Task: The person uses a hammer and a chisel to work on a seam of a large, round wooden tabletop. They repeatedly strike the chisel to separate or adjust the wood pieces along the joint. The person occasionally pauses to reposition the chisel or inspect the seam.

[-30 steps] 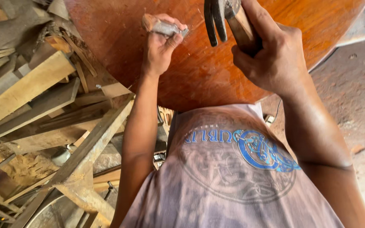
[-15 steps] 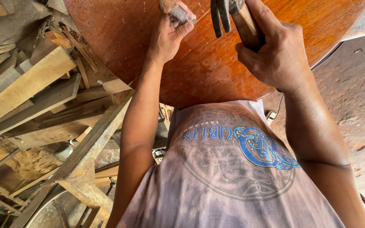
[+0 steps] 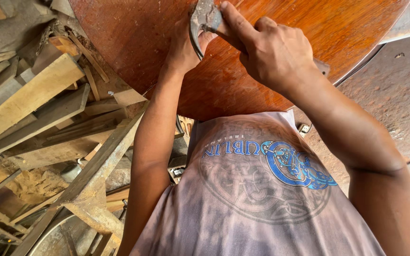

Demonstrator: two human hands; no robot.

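A round reddish-brown wooden tabletop (image 3: 281, 90) fills the upper middle of the head view. My right hand (image 3: 271, 54) grips a claw hammer (image 3: 204, 21) just below its dark metal head, with the claw curving down to the left. My left hand (image 3: 184, 47) rests on the tabletop right behind the hammer head and is mostly hidden by it. Whether its fingers hold anything cannot be seen. My grey printed shirt (image 3: 262, 189) fills the lower middle.
A heap of rough wooden planks and offcuts (image 3: 39, 109) lies to the left of the tabletop, with a rusty metal beam (image 3: 91, 175) running diagonally below it. Bare concrete floor (image 3: 395, 99) lies to the right.
My right hand has swung the hammer leftward and down over my left hand. The small pale piece seen in my left fingers earlier is now hidden behind the hammer head.
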